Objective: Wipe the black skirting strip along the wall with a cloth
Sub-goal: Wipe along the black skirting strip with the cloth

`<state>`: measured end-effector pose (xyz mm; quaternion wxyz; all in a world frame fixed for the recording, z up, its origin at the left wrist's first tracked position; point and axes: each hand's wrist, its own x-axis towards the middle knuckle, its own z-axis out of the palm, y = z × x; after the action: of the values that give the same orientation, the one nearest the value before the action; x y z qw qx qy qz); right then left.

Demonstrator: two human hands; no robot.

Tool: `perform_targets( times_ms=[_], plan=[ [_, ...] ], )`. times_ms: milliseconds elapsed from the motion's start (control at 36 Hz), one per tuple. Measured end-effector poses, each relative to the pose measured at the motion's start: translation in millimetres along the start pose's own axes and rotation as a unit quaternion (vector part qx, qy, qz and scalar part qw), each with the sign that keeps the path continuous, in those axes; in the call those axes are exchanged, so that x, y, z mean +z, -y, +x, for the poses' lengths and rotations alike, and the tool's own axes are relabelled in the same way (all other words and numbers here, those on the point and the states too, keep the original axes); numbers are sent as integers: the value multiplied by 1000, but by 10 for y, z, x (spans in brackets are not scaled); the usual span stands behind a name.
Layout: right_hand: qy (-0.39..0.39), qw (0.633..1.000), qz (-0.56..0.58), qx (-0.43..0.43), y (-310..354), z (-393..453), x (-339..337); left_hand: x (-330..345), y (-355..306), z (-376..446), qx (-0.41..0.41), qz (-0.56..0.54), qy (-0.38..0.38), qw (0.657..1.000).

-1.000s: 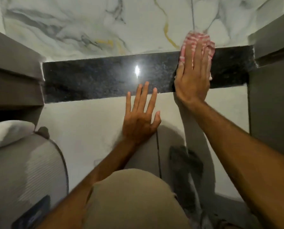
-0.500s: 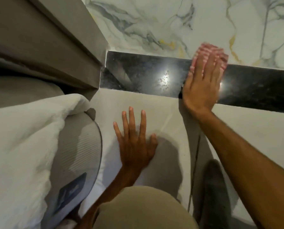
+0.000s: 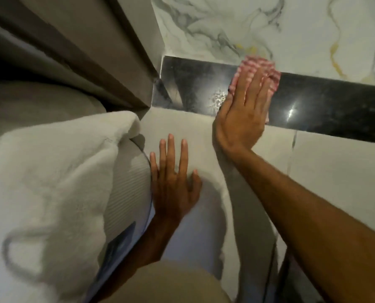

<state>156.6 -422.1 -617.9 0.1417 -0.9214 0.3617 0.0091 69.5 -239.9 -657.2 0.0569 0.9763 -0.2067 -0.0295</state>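
The black skirting strip (image 3: 326, 103) runs glossy along the foot of the marble wall, from the grey furniture corner on the left to the right edge. My right hand (image 3: 243, 110) lies flat on it and presses a pink-and-white checked cloth (image 3: 258, 65) against the strip; the cloth shows above and beside my fingers. My left hand (image 3: 174, 178) rests palm-down on the pale floor tile below, fingers spread, holding nothing.
A grey furniture panel (image 3: 83, 51) stands at the left, ending at the strip's left end. A white fluffy blanket (image 3: 51, 193) over a grey ribbed mattress (image 3: 127, 182) fills the lower left. My knee in beige fabric (image 3: 166, 283) is at the bottom.
My right hand has slid the cloth leftward along the strip towards the furniture corner. My left hand has shifted left on the floor, and the view has swung left.
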Motion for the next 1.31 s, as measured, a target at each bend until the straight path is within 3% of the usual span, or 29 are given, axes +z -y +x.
perform_targets(
  times_ms=[83, 167, 222, 333, 472, 528, 583, 694, 806, 972, 1028, 1083, 1194, 1250, 1306],
  plan=[
    [61, 991, 23, -113, 380, -45, 119, 3, 21, -57, 8, -4, -2, 1000],
    [139, 932, -13, -333, 270, -191, 156, 14, 16, -121, 6, -4, -4, 1000],
    [137, 916, -29, -377, 57, -251, 112, -26, 0, -84, 6, -13, -17, 1000],
    [74, 957, -12, -281, -275, -250, -10, -106, -33, 5, 4, -15, -38, 999],
    [40, 990, -6, -133, 177, -58, 39, -106, -24, 26, 1, -5, -42, 999],
    [65, 983, -5, -169, 338, -36, 96, -78, -15, 9, -3, 0, -37, 999],
    [85, 961, -3, -263, 320, -68, 105, -62, -11, -10, -7, -8, -32, 999],
    [82, 924, -36, -372, -172, -208, 28, -69, -14, -21, -12, -30, -41, 999],
    [36, 960, -30, -276, -525, -236, -35, -123, -35, 11, -14, -30, -53, 998],
    [-28, 995, -1, -99, 100, -1, 90, -115, -13, 8, -3, -19, -35, 999],
    [-6, 993, 6, -121, 324, 50, 147, -97, -7, 5, 1, -13, -33, 999],
    [36, 978, 10, -203, 399, 30, 173, -78, -2, 0, -1, -12, -30, 999],
    [87, 914, -32, -396, -36, -212, 81, -90, -1, -20, -2, -27, -27, 999],
    [85, 906, -48, -413, -409, -298, 2, -106, -3, -2, -3, -32, -28, 999],
    [58, 927, -41, -368, -655, -265, -77, -125, -9, 12, -6, -35, -24, 999]
  ],
)
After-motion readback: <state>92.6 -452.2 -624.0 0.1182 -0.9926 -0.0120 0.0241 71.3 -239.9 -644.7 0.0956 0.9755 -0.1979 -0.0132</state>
